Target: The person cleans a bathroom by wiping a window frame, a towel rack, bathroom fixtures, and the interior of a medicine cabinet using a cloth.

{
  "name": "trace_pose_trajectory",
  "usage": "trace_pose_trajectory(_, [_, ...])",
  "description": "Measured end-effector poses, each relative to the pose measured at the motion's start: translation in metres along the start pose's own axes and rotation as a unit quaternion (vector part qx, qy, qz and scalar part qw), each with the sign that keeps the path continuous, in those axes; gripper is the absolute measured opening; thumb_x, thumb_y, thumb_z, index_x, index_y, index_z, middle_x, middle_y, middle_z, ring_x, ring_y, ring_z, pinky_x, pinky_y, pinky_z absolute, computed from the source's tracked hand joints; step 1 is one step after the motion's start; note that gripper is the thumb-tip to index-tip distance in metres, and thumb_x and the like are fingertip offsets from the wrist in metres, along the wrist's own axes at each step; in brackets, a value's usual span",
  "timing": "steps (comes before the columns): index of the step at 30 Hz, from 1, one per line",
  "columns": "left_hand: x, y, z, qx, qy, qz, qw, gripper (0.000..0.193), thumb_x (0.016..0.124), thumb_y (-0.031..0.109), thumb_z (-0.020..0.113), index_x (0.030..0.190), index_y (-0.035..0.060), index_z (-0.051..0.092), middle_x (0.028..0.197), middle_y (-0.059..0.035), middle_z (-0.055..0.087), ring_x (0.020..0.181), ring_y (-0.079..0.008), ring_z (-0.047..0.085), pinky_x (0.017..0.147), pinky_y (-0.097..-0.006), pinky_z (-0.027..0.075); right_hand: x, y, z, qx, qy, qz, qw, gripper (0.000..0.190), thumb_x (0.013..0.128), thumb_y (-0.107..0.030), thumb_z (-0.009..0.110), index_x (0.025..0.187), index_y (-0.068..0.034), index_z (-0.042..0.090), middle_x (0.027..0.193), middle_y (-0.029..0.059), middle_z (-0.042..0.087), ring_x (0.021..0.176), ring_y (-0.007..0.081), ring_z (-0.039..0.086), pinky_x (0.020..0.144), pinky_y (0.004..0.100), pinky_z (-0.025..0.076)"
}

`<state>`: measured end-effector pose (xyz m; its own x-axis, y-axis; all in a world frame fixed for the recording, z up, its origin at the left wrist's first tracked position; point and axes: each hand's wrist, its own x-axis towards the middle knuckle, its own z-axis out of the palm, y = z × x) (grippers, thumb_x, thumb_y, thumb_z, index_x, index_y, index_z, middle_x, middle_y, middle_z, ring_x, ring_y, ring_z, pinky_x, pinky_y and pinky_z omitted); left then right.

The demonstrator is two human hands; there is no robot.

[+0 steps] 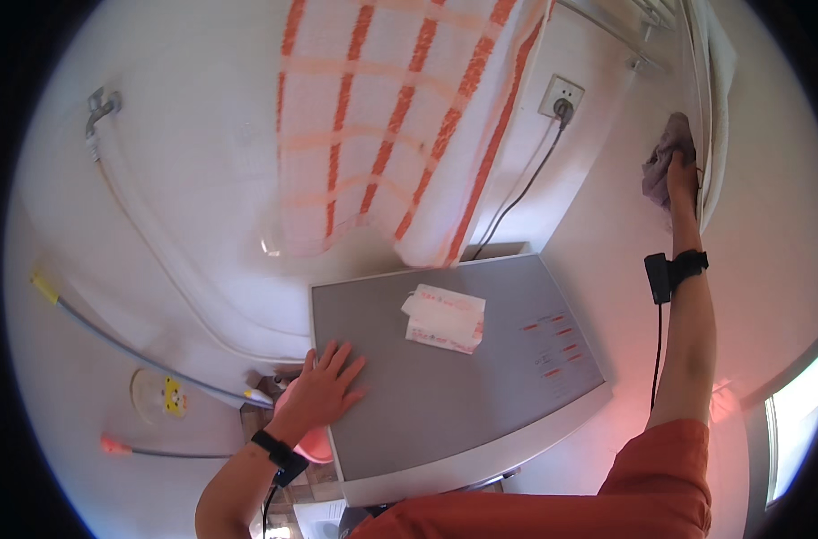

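My left hand (323,389) rests with spread fingers on the left edge of a grey-topped appliance (382,404), which looks like a washing machine. At the upper right my right arm stretches up along the wall. My right hand (682,176) grips a crumpled purple-grey cloth (668,158), pressed to the wall or close against it, beside a hanging white sheet or towel (705,135). On the appliance top lies a small white paper box (446,318) with red print. Most fingers of my right hand are hidden by the cloth.
A white and orange checked towel (395,135) hangs behind the appliance. A plug with a dark cable sits in a wall socket (561,98). Left are a tap (102,108) with a thin hose, long-handled tools (146,360) and a pink basin (315,445). Metal rails (611,34) cross the upper right.
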<state>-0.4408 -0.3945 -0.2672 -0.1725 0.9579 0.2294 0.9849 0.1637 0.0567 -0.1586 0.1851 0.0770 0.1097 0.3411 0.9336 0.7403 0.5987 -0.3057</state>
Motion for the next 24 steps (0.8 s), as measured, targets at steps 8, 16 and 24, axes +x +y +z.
trace_pose_trajectory(8, [-0.009,0.001,-0.004,0.010,-0.020,-0.019,1.000,0.062,0.092,0.044,0.054,0.145,0.0139,0.040,0.147,-0.0196,0.038,0.136,-0.0415,0.036,0.105,-0.0627,0.032,-0.004,0.000,-0.014,0.006,-0.231,0.130,0.964,0.069,0.090,-0.039,0.051,0.138,0.009,0.041,0.142,0.0330,0.041,0.136,0.0427,0.037,0.115,0.0401,0.029])
trace_pose_trajectory(16, [-0.002,0.002,-0.005,-0.017,-0.026,-0.034,0.999,0.057,0.092,0.047,0.055,0.140,0.0165,0.047,0.147,-0.0183,0.037,0.138,-0.0401,0.034,0.106,-0.0629,0.031,-0.022,-0.063,0.024,0.164,-0.145,0.106,0.970,0.065,0.090,-0.031,0.052,0.143,0.003,0.037,0.144,0.0277,0.043,0.136,0.0391,0.039,0.113,0.0394,0.031])
trace_pose_trajectory(24, [-0.003,-0.001,-0.003,-0.066,-0.066,-0.063,0.994,0.059,0.093,0.048,0.054,0.143,0.0177,0.044,0.150,-0.0193,0.032,0.142,-0.0417,0.026,0.111,-0.0649,0.020,0.021,-0.073,0.134,0.141,-0.026,-0.084,0.986,0.049,0.084,-0.011,0.055,0.130,0.003,0.048,0.125,0.0237,0.058,0.118,0.0368,0.056,0.102,0.0412,0.042])
